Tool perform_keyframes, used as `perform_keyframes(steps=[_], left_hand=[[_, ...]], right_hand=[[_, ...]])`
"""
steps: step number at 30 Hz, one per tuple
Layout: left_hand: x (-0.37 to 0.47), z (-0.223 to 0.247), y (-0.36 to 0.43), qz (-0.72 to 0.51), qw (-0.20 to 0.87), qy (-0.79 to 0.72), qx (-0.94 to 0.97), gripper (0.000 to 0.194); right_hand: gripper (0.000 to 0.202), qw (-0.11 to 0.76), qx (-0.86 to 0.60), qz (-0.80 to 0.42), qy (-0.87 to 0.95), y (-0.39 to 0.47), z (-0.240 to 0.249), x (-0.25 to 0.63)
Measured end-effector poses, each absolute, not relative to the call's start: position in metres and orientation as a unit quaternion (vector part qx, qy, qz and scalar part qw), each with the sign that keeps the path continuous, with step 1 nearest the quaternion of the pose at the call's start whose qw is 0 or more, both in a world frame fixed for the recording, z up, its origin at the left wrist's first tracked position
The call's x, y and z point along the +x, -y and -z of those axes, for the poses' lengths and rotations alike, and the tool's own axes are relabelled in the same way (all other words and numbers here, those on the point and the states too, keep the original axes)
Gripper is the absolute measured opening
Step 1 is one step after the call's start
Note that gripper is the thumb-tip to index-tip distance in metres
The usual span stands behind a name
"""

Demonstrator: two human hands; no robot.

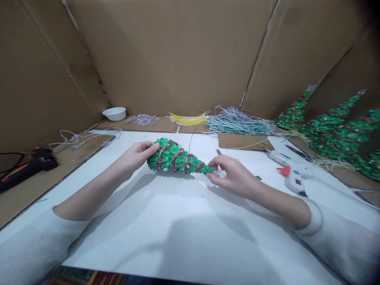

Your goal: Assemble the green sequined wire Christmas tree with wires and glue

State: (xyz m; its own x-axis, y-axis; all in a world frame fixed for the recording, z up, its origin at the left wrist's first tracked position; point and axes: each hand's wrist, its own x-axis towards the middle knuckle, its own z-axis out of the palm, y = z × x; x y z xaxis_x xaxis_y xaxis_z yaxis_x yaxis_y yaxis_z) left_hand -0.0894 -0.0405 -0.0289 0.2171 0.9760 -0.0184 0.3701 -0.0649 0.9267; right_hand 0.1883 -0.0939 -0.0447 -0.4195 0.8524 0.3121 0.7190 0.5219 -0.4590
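Note:
A small green tree (175, 157) wrapped with a red garland lies on its side in the air just over the white board (142, 221), its tip toward the right. My left hand (138, 157) grips its wide base, thumb on top. At the narrow tip, the thumb and fingers of my right hand (230, 174) are closed around the top, where a clear, shiny piece (219, 173) shows between them. A thin dark wire rises behind the tree.
White glue gun (295, 180) with a red trigger at right, black one (38, 162) at far left. Along the back: white bowl (115, 114), clear pieces (143, 119), yellow wires (189, 118), teal and white wires (240, 126). Several finished trees (335, 122) stand at back right.

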Motion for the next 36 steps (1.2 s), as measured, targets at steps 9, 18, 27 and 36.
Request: perform_keyframes(steps=[9, 18, 27, 36], left_hand=[[-0.081, 0.032, 0.046, -0.401, 0.651, -0.377, 0.522, 0.032], [-0.057, 0.04, 0.043, -0.36, 0.674, -0.325, 0.557, 0.035], [-0.038, 0.052, 0.021, -0.473, 0.312, -0.366, 0.738, 0.057], [-0.013, 0.054, 0.02, -0.492, 0.369, -0.357, 0.702, 0.071]], right_hand=[[0.023, 0.422, -0.465, -0.172, 0.759, 0.068, -0.031, 0.208], [0.019, 0.464, -0.309, -0.222, 0.799, 0.039, -0.084, 0.195], [0.018, 0.416, -0.408, -0.165, 0.796, 0.022, -0.104, 0.157], [0.021, 0.362, -0.468, 0.022, 0.806, 0.008, -0.092, 0.114]])
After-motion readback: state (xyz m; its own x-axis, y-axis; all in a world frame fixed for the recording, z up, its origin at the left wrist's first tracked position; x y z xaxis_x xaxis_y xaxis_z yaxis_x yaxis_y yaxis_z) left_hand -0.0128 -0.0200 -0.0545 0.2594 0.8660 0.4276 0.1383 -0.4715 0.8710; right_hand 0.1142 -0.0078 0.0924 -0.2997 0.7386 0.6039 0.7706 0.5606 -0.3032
